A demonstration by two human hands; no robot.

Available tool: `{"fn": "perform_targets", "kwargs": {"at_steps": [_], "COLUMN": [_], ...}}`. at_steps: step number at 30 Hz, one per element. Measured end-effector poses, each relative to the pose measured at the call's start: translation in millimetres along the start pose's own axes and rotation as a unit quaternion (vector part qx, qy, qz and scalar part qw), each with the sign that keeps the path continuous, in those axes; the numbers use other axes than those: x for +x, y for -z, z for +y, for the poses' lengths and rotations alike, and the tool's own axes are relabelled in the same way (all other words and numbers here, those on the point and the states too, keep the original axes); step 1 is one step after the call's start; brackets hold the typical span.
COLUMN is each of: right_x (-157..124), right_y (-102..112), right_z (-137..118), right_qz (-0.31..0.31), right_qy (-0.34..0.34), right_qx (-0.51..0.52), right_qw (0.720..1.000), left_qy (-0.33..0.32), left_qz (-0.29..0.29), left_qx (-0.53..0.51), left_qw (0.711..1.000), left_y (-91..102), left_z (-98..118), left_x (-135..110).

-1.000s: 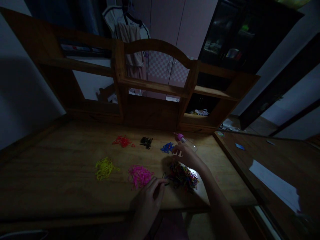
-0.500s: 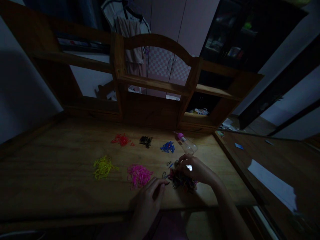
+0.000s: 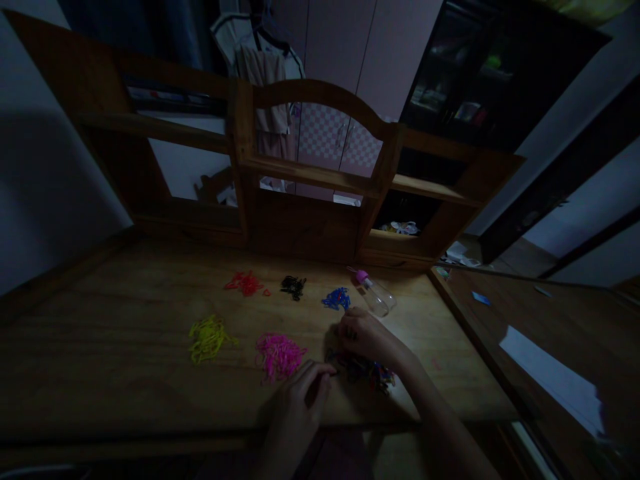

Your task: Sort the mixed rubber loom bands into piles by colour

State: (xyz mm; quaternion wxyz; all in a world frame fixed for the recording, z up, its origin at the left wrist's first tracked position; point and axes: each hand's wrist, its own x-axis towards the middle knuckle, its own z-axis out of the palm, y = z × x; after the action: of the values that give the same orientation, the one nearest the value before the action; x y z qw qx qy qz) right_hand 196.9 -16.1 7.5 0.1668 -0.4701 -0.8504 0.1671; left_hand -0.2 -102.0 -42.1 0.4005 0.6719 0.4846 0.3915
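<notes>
My right hand [image 3: 367, 337] hovers over the upper left side of a mixed pile of small looped pins [image 3: 377, 375], fingers curled together. What its fingertips hold, if anything, is hidden in shadow. My left hand [image 3: 303, 397] rests by the pile's left edge, thumb and forefinger brought together near a small dark piece I cannot make out. Beyond the right hand is a pile of blue pins [image 3: 337, 299]. Just past the left hand's knuckles sits a pile of pink pins [image 3: 280, 355]. Other piles are yellow pins [image 3: 207, 339], red pins [image 3: 246, 283] and black pins [image 3: 293, 287].
A clear bottle with a pink cap [image 3: 377, 297] lies behind the right hand. The wooden desk [image 3: 125, 347] has an open-shelved hutch [image 3: 305, 230] along its back. On the lower surface at right are a white paper [image 3: 553, 373] and a small blue card [image 3: 481, 299].
My right hand has moved left and slightly away from the mixed pile's middle, uncovering more of its right side. My left hand has stayed nearly in place. The view has shifted slightly.
</notes>
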Motion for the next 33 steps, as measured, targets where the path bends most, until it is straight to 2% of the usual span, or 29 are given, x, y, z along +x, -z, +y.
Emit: {"fn": "perform_targets", "kwargs": {"at_steps": [5,10,13,15,18,20,23,27,33], "right_x": [8,30,28,17,-6,-17,-21,-13,-12], "right_y": [14,13,11,11,12,8,-4,-15,-1], "right_z": [12,31,28,17,-7,-20,-29,-28,-18], "right_qz": [0.028,0.129,0.164,0.145,0.038,-0.010,-0.026,-0.035,-0.038], "right_qy": [-0.015,-0.078,-0.090,-0.070,-0.010,0.003,-0.010,-0.015,-0.020], "right_qx": [0.075,0.097,0.085,0.073,0.070,0.064,0.017,-0.020,0.072], "right_qw": [0.997,0.984,0.979,0.984,0.997,0.998,0.999,0.999,0.996], "left_qy": [0.000,0.001,0.000,0.004,0.014,0.014,0.006,0.008,0.028], "left_qz": [-0.001,-0.002,0.000,-0.001,-0.001,-0.001,-0.003,-0.001,0.004], "left_qx": [-0.004,-0.013,-0.025,-0.027,-0.023,-0.024,-0.027,-0.037,-0.056], "left_qw": [1.000,1.000,1.000,1.000,1.000,1.000,1.000,0.999,0.998], "left_y": [-0.8,-0.3,0.6,1.0,1.3,1.2,1.1,1.0,2.1], "left_z": [-2,0,0,-1,-1,0,0,0,2], "left_x": [-1,0,0,-1,-1,0,1,0,-2]}}
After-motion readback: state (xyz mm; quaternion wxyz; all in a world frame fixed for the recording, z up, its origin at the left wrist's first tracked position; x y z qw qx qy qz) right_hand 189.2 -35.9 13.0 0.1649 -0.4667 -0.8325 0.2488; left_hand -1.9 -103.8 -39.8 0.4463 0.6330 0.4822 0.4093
